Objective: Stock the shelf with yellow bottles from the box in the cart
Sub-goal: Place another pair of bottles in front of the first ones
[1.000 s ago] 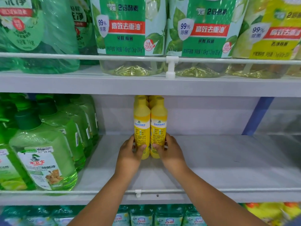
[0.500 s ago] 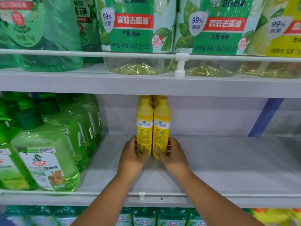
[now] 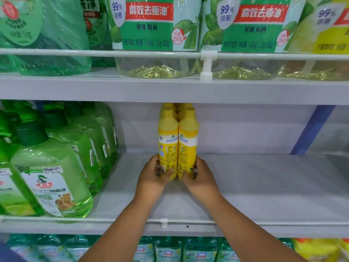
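We have pushed two tall yellow plastic bottles (image 3: 178, 146) deeper along the grey metal shelf (image 3: 264, 186), against the yellow pair behind. Our left hand (image 3: 154, 175) and right hand (image 3: 199, 176) still clasp them, upright and touching; releasing comes next.

The yellow bottles (image 3: 178, 140) at twelve o'clock from the hands look like smooth, opaque plastic with glossy printed labels. The shelf (image 3: 264, 186) is matt, painted grey, seemingly metal, while the green bottles (image 3: 56, 167) at nine o'clock are shiny translucent plastic.
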{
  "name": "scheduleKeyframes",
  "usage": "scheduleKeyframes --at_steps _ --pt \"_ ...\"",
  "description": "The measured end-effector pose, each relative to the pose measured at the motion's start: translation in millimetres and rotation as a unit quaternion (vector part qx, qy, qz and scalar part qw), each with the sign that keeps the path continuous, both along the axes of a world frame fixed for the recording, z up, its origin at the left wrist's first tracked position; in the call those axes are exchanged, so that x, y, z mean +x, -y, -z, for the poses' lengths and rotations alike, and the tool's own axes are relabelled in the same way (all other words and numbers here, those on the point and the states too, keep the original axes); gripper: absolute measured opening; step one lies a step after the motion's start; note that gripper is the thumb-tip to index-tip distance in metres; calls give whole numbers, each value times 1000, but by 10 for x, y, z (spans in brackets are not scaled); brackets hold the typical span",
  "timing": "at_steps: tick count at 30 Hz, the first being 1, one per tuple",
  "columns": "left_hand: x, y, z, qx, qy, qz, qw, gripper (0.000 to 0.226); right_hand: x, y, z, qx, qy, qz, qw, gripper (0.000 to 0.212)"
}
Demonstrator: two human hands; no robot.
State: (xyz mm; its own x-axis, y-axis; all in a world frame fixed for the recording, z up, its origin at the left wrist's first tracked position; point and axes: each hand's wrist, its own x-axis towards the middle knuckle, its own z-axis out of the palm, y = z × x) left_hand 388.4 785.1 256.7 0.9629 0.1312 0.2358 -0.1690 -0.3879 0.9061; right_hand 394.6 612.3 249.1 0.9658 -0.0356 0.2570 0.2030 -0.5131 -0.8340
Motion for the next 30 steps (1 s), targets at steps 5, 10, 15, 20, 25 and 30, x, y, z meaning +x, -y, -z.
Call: scheduleKeyframes --at_steps 5,10,15,20,25,30 --pt "8 -10 76 -14 -12 -12 1000 37 -13 25 12 14 -6 18 1000 50" --pt "-5 -6 50 -14 -11 -17 1000 37 -10 -10 -18 -1 0 -5 1000 34" --pt "-11 -3 1 22 -15 -2 1000 37 18 11 34 15 -11 20 1000 51" --pt "-62 -3 17 26 -16 5 1000 33 -20 -19 -28 19 -3 -7 1000 29" --pt "-20 1 -3 25 -26 -8 999 44 -2 24 32 35 -17 6 999 47" --pt "-65 11 -3 19 -32 13 999 36 -4 -1 24 22 -3 0 1000 41"
